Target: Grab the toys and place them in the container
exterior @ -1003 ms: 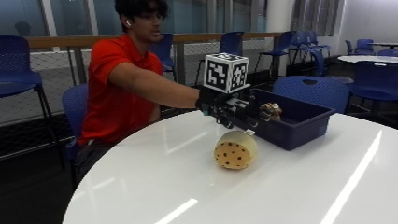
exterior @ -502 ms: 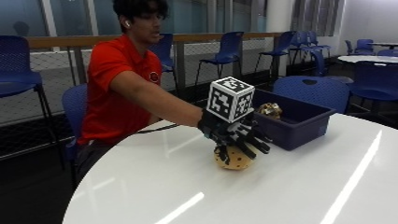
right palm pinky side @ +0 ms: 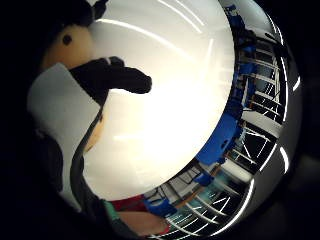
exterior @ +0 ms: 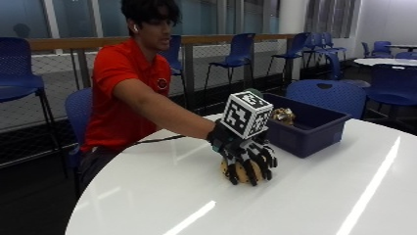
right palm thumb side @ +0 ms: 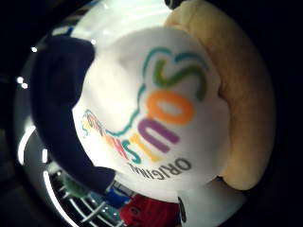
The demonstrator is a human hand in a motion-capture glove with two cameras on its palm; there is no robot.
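Observation:
A round tan plush toy [exterior: 238, 172] with dark spots lies on the white table [exterior: 196, 196], just in front of the blue container [exterior: 312, 128]. My gloved right hand [exterior: 247, 155] sits on top of it, fingers curled down over its sides. In the thumb side palm view the toy's tan body [right palm thumb side: 241, 104] and its white printed tag [right palm thumb side: 151, 113] fill the picture. The little finger side palm view shows the toy [right palm pinky side: 65, 47] beside a gloved finger [right palm pinky side: 112, 80]. A golden toy [exterior: 283, 116] lies inside the container.
The round table stretches bare and glossy in front of and to the right of the hand. The person sits at the far left edge. Blue chairs [exterior: 329, 95] stand behind the container.
My hand has come down from beside the container onto the tan plush toy and its fingers have closed over it. The toy and the container stay where they were.

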